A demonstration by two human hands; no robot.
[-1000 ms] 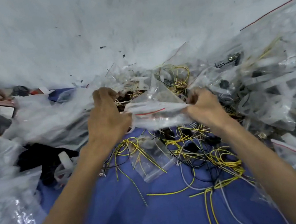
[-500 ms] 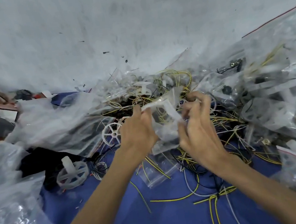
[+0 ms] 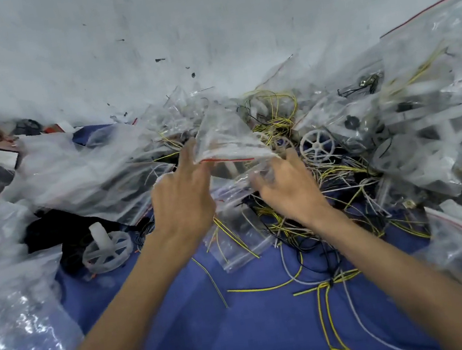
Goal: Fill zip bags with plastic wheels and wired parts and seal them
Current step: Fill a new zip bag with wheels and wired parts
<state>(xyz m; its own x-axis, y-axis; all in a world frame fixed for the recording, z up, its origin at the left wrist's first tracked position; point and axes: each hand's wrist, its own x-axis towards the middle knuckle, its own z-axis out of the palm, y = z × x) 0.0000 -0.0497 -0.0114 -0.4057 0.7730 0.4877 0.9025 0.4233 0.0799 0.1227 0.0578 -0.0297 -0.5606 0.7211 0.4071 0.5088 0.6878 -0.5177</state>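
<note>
A small clear zip bag [image 3: 225, 136] with a red seal line is held up over the pile, its mouth gaping toward me. My left hand [image 3: 183, 203] pinches the bag's left mouth corner, index finger stretched up along the edge. My right hand [image 3: 286, 190] grips the bag's lower lip with curled fingers, which are blurred. A white plastic wheel [image 3: 317, 144] lies just right of the bag. Another wheel with a stub axle [image 3: 105, 250] sits to the left. Tangled yellow, white and black wires [image 3: 316, 222] spread under my right hand.
A second small zip bag [image 3: 240, 250] lies flat on the blue cloth [image 3: 186, 318] below my hands. Filled bags [image 3: 441, 117] pile up on the right, loose plastic sheeting [image 3: 72, 175] on the left. A grey wall [image 3: 200, 28] rises behind.
My hands, close together on the crumpled bag half a second ago, have moved apart and spread its mouth open. The left index finger now stretches up along the bag's edge.
</note>
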